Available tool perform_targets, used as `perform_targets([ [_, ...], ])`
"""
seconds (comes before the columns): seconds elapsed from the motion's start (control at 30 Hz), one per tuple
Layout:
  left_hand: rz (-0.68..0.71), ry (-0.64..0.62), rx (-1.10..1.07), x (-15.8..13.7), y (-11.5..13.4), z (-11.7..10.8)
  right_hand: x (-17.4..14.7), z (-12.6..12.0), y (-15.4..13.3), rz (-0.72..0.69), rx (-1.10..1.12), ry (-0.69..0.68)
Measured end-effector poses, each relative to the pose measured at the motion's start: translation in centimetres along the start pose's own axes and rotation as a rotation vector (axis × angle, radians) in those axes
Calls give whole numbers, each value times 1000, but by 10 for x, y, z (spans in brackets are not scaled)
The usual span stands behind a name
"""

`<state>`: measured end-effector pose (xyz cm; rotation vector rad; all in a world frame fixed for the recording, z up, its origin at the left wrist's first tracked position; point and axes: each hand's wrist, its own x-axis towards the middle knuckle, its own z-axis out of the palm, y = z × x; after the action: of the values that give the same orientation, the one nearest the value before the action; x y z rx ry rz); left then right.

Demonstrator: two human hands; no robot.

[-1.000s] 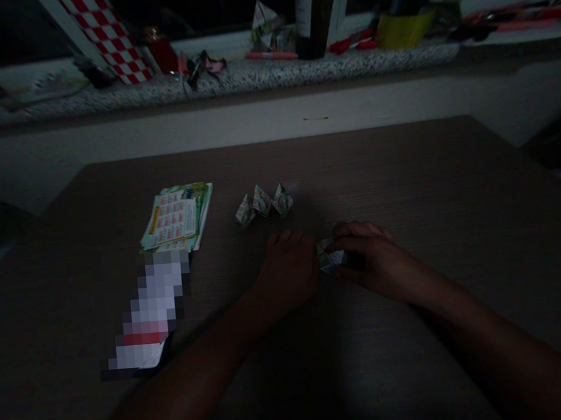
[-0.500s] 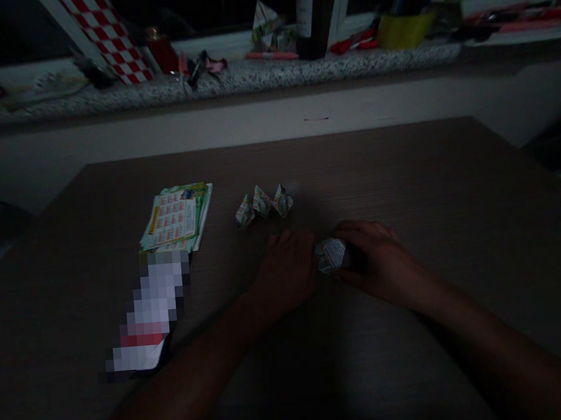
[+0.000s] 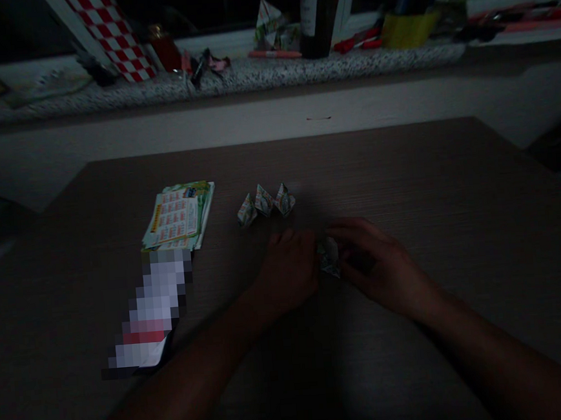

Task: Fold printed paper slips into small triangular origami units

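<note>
A small piece of folded printed paper (image 3: 330,256) is between my two hands, just above the table's middle. My left hand (image 3: 289,267) is closed, its curled fingers gripping the paper's left side and hiding part of it. From the other side my right hand (image 3: 379,257) curves around it, fingertips at the top edge and thumb by the right edge. Dim light blurs the exact finger contact. Beyond my left hand stand three pointed folded paper pieces (image 3: 263,201) in a row.
To the left lies a stack of printed paper sheets (image 3: 176,215), with a phone (image 3: 159,310), its screen blurred out, just nearer. Behind the wooden table (image 3: 378,163), a granite sill (image 3: 260,75) holds a checkered container (image 3: 111,39), a dark bottle (image 3: 311,20) and a yellow holder (image 3: 407,30).
The paper between my hands has changed shape, its flat printed face now narrower and turned. My right fingers have shifted along its edge. The view has moved slightly.
</note>
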<state>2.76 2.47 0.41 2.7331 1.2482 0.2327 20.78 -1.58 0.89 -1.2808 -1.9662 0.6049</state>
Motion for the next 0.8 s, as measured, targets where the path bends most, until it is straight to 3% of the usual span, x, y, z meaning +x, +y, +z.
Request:
perform_targets([
  [0.2,-13,-27,11,0,1,-1,-1,6,0,-67,-30,-25],
  [0.37,-44,-52,23,0,3,-2,-1,5,2,-38,-32,-5],
  [0.8,-25,-5,39,0,1,1,1,-6,8,-49,-129,-62],
])
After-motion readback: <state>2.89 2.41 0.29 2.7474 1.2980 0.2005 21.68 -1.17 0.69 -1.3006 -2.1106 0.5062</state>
